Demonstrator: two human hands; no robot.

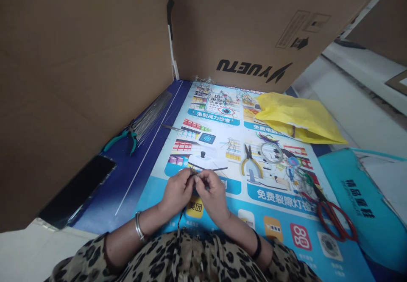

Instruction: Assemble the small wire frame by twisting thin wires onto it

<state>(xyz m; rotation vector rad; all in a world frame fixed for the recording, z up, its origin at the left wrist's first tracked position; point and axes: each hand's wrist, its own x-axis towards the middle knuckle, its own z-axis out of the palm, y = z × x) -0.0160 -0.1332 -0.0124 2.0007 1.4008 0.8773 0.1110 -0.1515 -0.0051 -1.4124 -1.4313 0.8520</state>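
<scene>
My left hand [179, 189] and my right hand [212, 195] meet over the front of a printed poster sheet [233, 208]. Both are closed, fingertips pinched together around something small and thin; a few fine strands stick up above the left fingers, but its kind is too small to make out. Ahead and to the right lie pliers with yellow handles [252, 163], jaws pointing away from me. A roll of clear tape or wire [271, 152] rests just beyond them. Further right, scissors with red handles [337, 219] lie near a tangle of thin wire [300, 179].
Cardboard panels [222, 27] stand at the left and back. On the left are teal-handled pliers [122, 140], a bundle of straight wires [152, 114] and a black phone [78, 191]. A yellow bag [299, 116] and a turquoise bag [365, 201] lie on the right.
</scene>
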